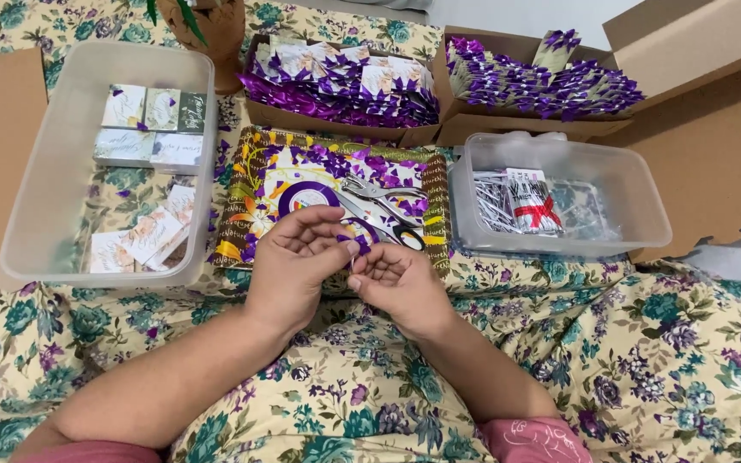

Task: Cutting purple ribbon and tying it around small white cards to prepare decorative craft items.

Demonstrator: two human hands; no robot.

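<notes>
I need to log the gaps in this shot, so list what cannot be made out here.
- Head view: what the left hand and right hand pinch is hidden by the fingers.
- Scissors: handles partly covered by the hands.
- Plant pot: cut off by the top edge.
- Contents of the right clear tub: too small to identify.

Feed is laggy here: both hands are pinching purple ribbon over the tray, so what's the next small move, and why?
Probably reach the right hand for the scissors. Both hands pinch a purple ribbon end together, the left hand gripping it, and the scissors lie just beyond on the tray.
</notes>
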